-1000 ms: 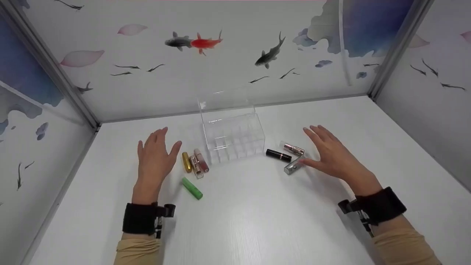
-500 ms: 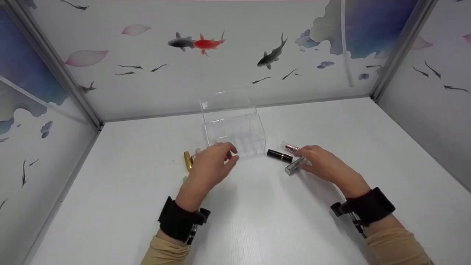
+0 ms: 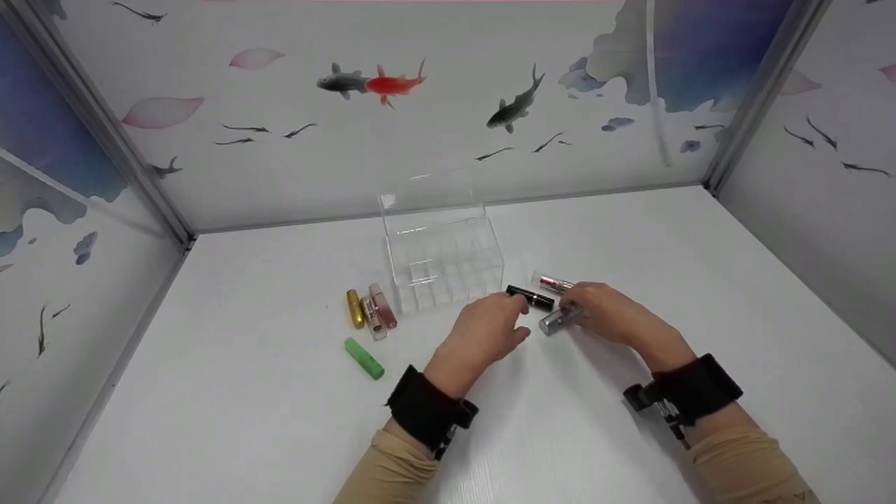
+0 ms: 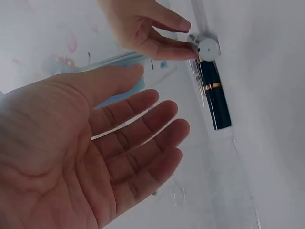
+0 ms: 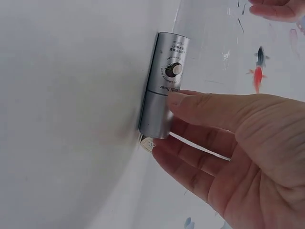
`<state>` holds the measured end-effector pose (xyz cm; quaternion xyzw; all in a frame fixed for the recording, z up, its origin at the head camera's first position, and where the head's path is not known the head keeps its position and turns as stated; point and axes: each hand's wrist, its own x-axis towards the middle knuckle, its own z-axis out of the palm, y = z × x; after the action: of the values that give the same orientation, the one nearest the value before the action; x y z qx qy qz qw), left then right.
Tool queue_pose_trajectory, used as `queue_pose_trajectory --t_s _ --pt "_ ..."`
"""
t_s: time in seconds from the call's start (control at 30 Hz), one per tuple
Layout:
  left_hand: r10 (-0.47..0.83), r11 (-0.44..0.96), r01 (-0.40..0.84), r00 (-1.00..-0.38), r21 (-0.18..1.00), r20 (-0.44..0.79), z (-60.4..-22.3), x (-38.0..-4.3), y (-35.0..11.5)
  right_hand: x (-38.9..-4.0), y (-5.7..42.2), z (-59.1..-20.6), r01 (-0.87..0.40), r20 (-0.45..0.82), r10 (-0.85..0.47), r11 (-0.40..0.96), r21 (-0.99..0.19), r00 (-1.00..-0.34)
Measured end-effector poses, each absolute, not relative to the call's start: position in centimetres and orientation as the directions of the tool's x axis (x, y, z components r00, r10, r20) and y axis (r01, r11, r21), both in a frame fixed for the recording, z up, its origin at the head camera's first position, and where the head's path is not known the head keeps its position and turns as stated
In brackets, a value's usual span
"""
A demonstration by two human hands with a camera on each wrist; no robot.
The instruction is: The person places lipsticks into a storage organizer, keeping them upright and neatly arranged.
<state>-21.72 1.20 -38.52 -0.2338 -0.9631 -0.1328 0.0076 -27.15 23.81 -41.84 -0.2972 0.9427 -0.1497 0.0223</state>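
My right hand (image 3: pixel 607 313) pinches a silver lip balm tube (image 5: pixel 164 71) between thumb and fingers; the tube lies low at the white tabletop. Close to it, my left hand (image 3: pixel 483 330) hovers with loosely bent fingers and holds nothing, its palm (image 4: pixel 47 143) bare in the left wrist view. A black lipstick tube (image 4: pixel 217 102) with a gold band lies between the hands, just beyond the left fingertips. Behind the right fingers sits a pinkish metallic lipstick with a clear end (image 3: pixel 549 281), partly hidden.
A clear divided box (image 3: pixel 448 262) with a raised lid stands at the back centre. On its left lie a gold tube (image 3: pixel 355 309), a clear-capped lipstick (image 3: pixel 372 316), a pink tube (image 3: pixel 383 306) and a green tube (image 3: pixel 364 358). Printed panels (image 3: pixel 280 168) enclose the table.
My left hand has swept from the far left across to the right, beside the black lipstick. The right hand has come down and taken hold of the silver lip balm tube.
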Motion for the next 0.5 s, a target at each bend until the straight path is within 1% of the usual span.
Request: queue_pose_trajectory --t_s 0.1,0.2,0.33,0.4,0.5 --pt "0.443 0.873 0.441 -0.896 0.207 0.042 -39.0 -22.0 3.0 -27.2 23.7 -42.1 -0.554 0.051 -0.566 0.780 -0.290 -0.823" --pt "0.462 0.872 0.453 -0.887 0.184 -0.006 -39.5 -22.5 4.2 -27.2 23.5 -42.5 -0.580 0.067 -0.587 0.766 -0.275 -0.807" --pt "0.495 0.854 0.476 -0.867 0.209 -0.047 -40.3 -23.1 5.0 -27.2 23.3 -42.8 -0.624 0.101 -0.622 0.736 -0.264 -0.777" --pt "0.498 0.849 0.476 -0.866 0.228 -0.047 -40.6 -23.4 5.1 -27.2 23.3 -42.8 -0.639 0.116 -0.634 0.722 -0.266 -0.765" --pt "0.482 0.842 0.456 -0.876 0.289 -0.021 -40.9 -23.8 5.2 -27.1 23.4 -42.5 -0.654 0.124 -0.649 0.703 -0.280 -0.750"
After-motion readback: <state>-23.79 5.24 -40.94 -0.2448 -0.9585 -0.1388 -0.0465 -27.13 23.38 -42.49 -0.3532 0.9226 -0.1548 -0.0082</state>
